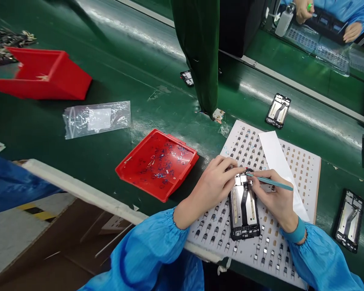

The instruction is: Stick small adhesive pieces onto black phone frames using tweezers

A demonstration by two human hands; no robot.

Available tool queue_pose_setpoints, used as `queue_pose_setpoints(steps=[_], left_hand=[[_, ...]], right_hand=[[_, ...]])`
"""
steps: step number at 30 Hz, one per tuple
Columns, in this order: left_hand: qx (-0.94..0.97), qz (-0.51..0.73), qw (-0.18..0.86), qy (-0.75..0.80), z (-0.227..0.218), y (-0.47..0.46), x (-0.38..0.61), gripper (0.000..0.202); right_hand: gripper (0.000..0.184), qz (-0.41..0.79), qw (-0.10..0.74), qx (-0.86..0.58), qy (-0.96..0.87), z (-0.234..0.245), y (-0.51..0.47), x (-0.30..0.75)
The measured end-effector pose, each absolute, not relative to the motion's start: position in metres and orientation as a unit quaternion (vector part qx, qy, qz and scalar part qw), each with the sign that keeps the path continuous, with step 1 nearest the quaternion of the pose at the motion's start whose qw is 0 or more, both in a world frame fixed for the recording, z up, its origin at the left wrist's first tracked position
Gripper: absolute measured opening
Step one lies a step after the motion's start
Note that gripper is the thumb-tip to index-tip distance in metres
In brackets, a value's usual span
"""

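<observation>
An opened phone mid-frame (pixel 237 208) with a black ribbon cable lies on a white board (pixel 310 169) set with rows of small metal parts. My left hand (pixel 214 184) grips its top left corner, with index finger and thumb near the upper edge. Pinched in my right hand (pixel 273 200) is a pair of teal tweezers (pixel 276 182), whose tips point at the top of the phone frame. The fingertips partly hide what lies at the tips. A white paper strip (pixel 280 159) rests on the board beside my right hand.
Left of the board sits a red tray (pixel 145 171) with small bits in it. Beyond are a plastic bag (pixel 117 117) and a red bin (pixel 71 79). More phone frames lie behind (pixel 278 111) and right (pixel 348 220). A co-worker's hands (pixel 353 32) show across the bench.
</observation>
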State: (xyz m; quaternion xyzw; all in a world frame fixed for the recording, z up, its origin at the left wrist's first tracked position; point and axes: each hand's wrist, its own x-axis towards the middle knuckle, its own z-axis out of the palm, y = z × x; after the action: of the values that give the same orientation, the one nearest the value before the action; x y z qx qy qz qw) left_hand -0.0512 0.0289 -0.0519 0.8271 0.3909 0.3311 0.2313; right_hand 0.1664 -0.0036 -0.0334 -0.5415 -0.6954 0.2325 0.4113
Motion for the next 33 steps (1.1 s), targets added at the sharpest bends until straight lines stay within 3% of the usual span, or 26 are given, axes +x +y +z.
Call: queue_pose_setpoints(steps=[17,21,28,33], left_hand=[[0.827,0.329,0.234,0.392,-0.053,0.030,-0.051,0.033],[0.846,0.309,0.198,0.387,-0.053,0.029,-0.051,0.034],[0.900,0.196,0.047,0.387,-0.046,0.019,-0.046,0.037],[0.899,0.179,0.090,0.389,-0.041,0.014,-0.049,0.045]], right_hand=[[0.013,0.194,0.405,-0.524,-0.724,-0.032,-0.002,0.166],[0.013,0.196,0.400,-0.520,-0.729,-0.030,-0.003,0.166],[0.010,0.185,0.395,-0.516,-0.737,-0.026,-0.001,0.165],[0.016,0.174,0.444,-0.536,-0.697,-0.011,-0.027,0.193]])
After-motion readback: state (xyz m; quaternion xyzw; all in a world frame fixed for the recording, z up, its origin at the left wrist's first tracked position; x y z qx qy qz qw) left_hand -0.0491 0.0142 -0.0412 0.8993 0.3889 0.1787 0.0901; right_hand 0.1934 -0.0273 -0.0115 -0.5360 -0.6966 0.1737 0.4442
